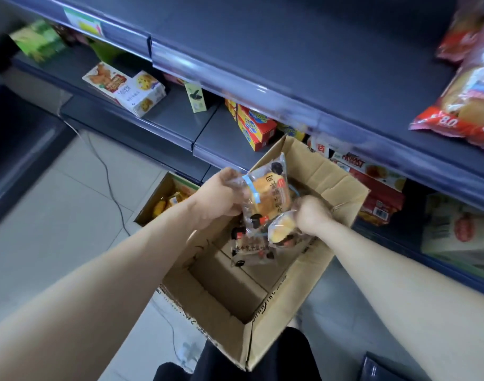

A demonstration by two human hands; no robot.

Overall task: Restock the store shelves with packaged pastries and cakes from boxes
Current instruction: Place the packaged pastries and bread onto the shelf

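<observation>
Both bare arms reach down over an open brown corrugated cardboard box [262,287] that stands on the pale tiled floor [56,204] in front of dark blue-grey metal store shelves [290,64].

The left hand [218,199] is curled closed around the clear crinkled edge of a transparent plastic pastry packet [268,191]. This packet holds a golden, square-sided sponge cake; its front carries an orange-tan label with dark characters, a pale blue strip down the left side and black blotches near its top and bottom corners. It is held tilted above the box's middle.

The right hand [313,215] is clenched into a fist, gripping the top of a second clear packet with a rounded yellow cake [283,229], which hangs just below and to the right of the first, the two wrappers touching. A third flat packet with the same black-and-tan printing [251,250] sits beneath them; whether it lies in the box or dangles from a hand cannot be told.

The part of the box's inside nearest the camera shows only bare cardboard. Red and yellow cartons [254,127] stand on the lower shelf beyond the box, and a red bag of bread rolls [466,105] lies on the upper shelf at right.
</observation>
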